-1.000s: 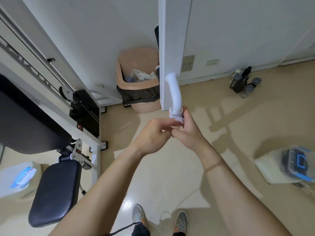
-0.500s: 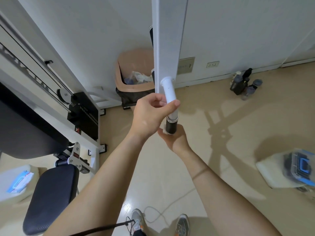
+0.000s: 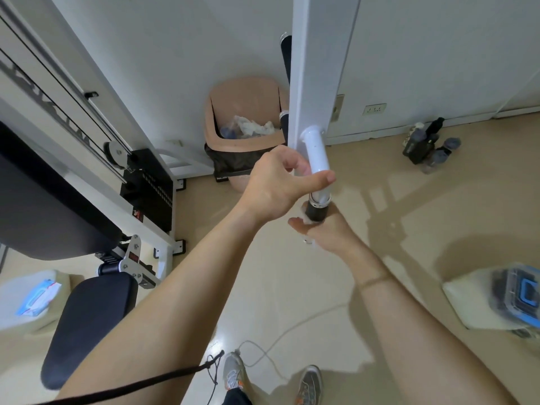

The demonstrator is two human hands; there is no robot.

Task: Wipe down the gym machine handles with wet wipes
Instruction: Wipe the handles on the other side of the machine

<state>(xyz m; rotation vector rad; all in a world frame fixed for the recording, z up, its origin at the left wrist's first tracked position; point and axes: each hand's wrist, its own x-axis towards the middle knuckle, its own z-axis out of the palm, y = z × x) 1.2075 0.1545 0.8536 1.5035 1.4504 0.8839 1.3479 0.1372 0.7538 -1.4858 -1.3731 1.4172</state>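
Wipes in a blue and white pack (image 3: 38,296) lie low on the left, on a blurry white block (image 3: 20,314). Next to it is a black seat (image 3: 87,325), soft-looking and rounded. Two grey shoes (image 3: 233,372) stand on the shiny tan floor (image 3: 277,287). On the right a clear box (image 3: 517,296) with a blue clip holds something dark and fuzzy. Both bare arms reach up to the middle. The right hand (image 3: 327,233) is curled under the black rubber end of the handle (image 3: 317,159), and a white wet wipe (image 3: 306,220) peeks out of its fist. The left hand (image 3: 277,185) is wrapped round the smooth white tube just above, thumb lying straight across it. The handle is a round bar sticking out of a tall white post (image 3: 318,68). Behind it a tan bin (image 3: 242,95) with a black bag (image 3: 230,163) holds crumpled white sheets (image 3: 251,127). Dark bottles (image 3: 429,147) stand farther off by the white wall (image 3: 438,54).
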